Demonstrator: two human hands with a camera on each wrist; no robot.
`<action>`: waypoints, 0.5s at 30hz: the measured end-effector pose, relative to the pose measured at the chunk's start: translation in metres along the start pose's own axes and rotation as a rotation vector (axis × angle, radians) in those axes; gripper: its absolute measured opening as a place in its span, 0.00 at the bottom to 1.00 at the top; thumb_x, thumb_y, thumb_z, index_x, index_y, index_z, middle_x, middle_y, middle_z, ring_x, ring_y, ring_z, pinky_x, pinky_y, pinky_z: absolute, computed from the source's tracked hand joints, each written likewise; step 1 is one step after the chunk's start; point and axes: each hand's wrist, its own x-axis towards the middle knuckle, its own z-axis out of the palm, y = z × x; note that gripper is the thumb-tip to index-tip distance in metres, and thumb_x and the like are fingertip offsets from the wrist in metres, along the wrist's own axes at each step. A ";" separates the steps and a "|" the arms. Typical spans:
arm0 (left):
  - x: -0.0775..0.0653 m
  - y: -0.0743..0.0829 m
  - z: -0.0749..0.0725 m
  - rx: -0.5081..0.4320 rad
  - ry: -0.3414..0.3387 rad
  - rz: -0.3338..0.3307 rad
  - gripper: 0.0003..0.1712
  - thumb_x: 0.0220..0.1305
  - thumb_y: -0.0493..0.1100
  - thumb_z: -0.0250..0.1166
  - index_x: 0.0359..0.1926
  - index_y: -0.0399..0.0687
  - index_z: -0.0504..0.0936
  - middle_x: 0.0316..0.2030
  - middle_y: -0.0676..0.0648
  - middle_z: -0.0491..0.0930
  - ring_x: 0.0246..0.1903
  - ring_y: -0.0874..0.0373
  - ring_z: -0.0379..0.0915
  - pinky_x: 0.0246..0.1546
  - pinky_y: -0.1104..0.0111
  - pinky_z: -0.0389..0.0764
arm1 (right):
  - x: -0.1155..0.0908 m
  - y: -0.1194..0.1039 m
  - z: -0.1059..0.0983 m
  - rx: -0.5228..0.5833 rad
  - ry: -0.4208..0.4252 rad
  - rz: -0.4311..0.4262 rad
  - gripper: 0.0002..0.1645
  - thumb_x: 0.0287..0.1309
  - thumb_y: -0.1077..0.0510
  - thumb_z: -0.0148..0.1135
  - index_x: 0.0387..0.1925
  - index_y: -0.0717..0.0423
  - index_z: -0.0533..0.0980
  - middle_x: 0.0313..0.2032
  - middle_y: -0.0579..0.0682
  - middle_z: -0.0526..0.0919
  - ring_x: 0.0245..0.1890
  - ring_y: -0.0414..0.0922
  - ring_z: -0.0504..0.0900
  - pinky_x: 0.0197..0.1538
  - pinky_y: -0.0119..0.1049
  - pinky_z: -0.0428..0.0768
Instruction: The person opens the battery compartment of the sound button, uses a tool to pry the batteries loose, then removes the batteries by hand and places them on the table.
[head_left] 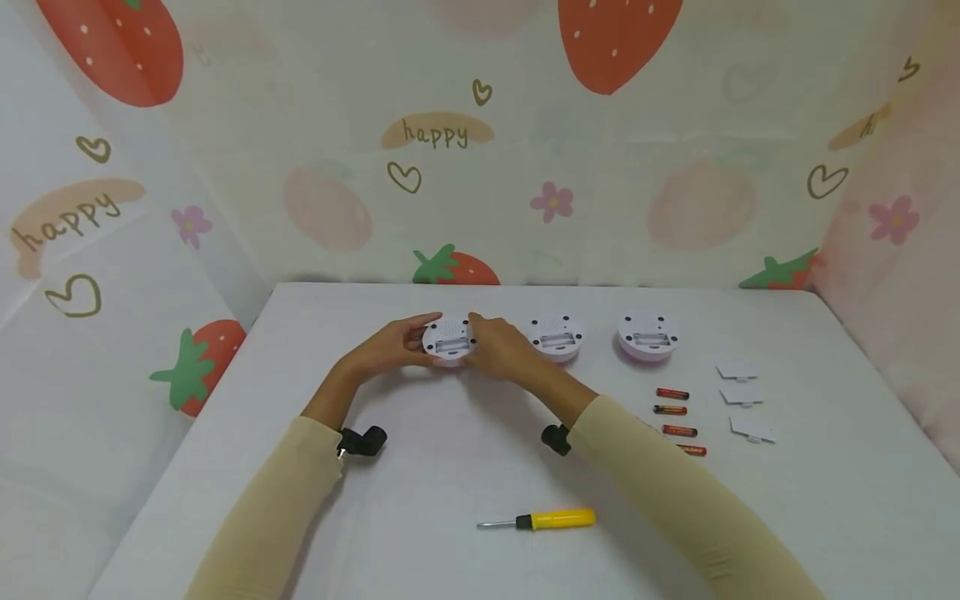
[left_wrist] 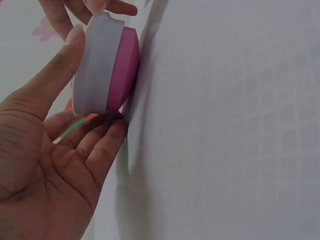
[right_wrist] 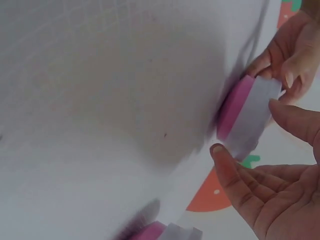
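Between both hands is a round white-and-pink device [head_left: 450, 330], its white underside up and its oblong battery compartment uncovered. My left hand [head_left: 392, 344] grips its left side, with the thumb on the white casing and the fingers reaching around the pink lower part in the left wrist view. From the opposite side my right hand [head_left: 501, 348] holds the rim between thumb and fingers; the right wrist view shows the thumb at the white edge and the index fingertip by the lower rim. The pink part sits close over the table.
Two similar devices, a middle one [head_left: 557, 326] and a right one [head_left: 648, 323], stand with compartments uncovered. Several red-and-black batteries [head_left: 672, 393] lie right of the right sleeve, beside three white battery covers [head_left: 741, 395]. A yellow-handled screwdriver [head_left: 562, 519] lies near the front.
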 end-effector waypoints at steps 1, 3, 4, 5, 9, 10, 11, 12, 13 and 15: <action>-0.001 0.001 -0.001 0.022 0.004 0.006 0.50 0.61 0.35 0.74 0.79 0.43 0.56 0.68 0.35 0.70 0.66 0.46 0.71 0.67 0.58 0.70 | -0.001 0.000 -0.002 0.001 0.006 -0.001 0.48 0.64 0.50 0.70 0.76 0.64 0.57 0.68 0.61 0.73 0.56 0.50 0.77 0.62 0.46 0.76; -0.003 0.002 -0.003 0.093 0.021 0.021 0.47 0.66 0.39 0.71 0.79 0.41 0.56 0.69 0.33 0.68 0.68 0.43 0.67 0.70 0.53 0.66 | -0.004 0.001 -0.008 0.011 0.012 0.007 0.50 0.65 0.49 0.69 0.77 0.63 0.55 0.69 0.61 0.71 0.59 0.51 0.77 0.64 0.47 0.75; -0.004 0.003 -0.005 0.134 0.034 0.025 0.45 0.68 0.41 0.69 0.79 0.41 0.55 0.69 0.32 0.67 0.69 0.41 0.66 0.71 0.51 0.64 | -0.006 0.002 -0.012 0.013 0.015 0.007 0.51 0.65 0.49 0.69 0.77 0.63 0.54 0.70 0.61 0.70 0.63 0.52 0.76 0.66 0.48 0.74; -0.006 0.003 -0.006 0.177 0.047 0.023 0.43 0.70 0.44 0.67 0.79 0.41 0.55 0.69 0.32 0.67 0.69 0.41 0.66 0.71 0.50 0.64 | -0.009 0.003 -0.018 0.013 0.017 0.006 0.51 0.65 0.48 0.69 0.78 0.63 0.53 0.70 0.61 0.69 0.65 0.53 0.74 0.68 0.49 0.72; -0.015 0.009 -0.014 0.325 0.103 0.006 0.41 0.75 0.54 0.60 0.79 0.44 0.56 0.69 0.34 0.69 0.69 0.40 0.66 0.71 0.48 0.64 | -0.023 0.011 -0.041 0.008 0.039 -0.002 0.51 0.67 0.44 0.65 0.79 0.61 0.51 0.73 0.59 0.66 0.72 0.55 0.66 0.72 0.51 0.66; -0.018 0.011 -0.017 0.363 0.113 -0.006 0.42 0.75 0.56 0.60 0.79 0.46 0.56 0.70 0.36 0.69 0.69 0.41 0.66 0.71 0.48 0.64 | -0.028 0.013 -0.047 -0.001 0.045 -0.006 0.51 0.68 0.43 0.64 0.79 0.61 0.52 0.73 0.59 0.66 0.73 0.56 0.65 0.73 0.52 0.65; -0.021 0.014 -0.020 0.403 0.120 -0.016 0.42 0.74 0.58 0.59 0.80 0.47 0.55 0.71 0.36 0.68 0.69 0.41 0.65 0.71 0.47 0.63 | -0.033 0.017 -0.053 -0.011 0.052 -0.007 0.50 0.69 0.41 0.62 0.78 0.61 0.53 0.73 0.59 0.65 0.73 0.56 0.64 0.73 0.52 0.64; -0.024 0.018 -0.024 0.451 0.130 -0.019 0.44 0.73 0.60 0.59 0.80 0.47 0.55 0.71 0.36 0.67 0.70 0.41 0.64 0.71 0.46 0.63 | -0.039 0.021 -0.060 -0.016 0.061 -0.009 0.49 0.69 0.40 0.61 0.78 0.60 0.54 0.74 0.59 0.65 0.74 0.56 0.63 0.74 0.53 0.63; -0.027 0.023 -0.028 0.511 0.140 -0.022 0.46 0.73 0.63 0.59 0.80 0.48 0.54 0.71 0.36 0.66 0.70 0.41 0.63 0.71 0.45 0.62 | -0.045 0.025 -0.066 -0.025 0.072 -0.009 0.48 0.70 0.39 0.60 0.78 0.60 0.55 0.74 0.58 0.65 0.74 0.56 0.62 0.74 0.54 0.62; -0.032 0.035 -0.038 0.648 0.161 -0.020 0.49 0.71 0.66 0.59 0.81 0.49 0.52 0.74 0.37 0.63 0.72 0.40 0.59 0.72 0.44 0.60 | -0.057 0.035 -0.078 -0.034 0.086 0.003 0.47 0.71 0.37 0.57 0.78 0.59 0.56 0.75 0.58 0.63 0.75 0.57 0.60 0.74 0.56 0.60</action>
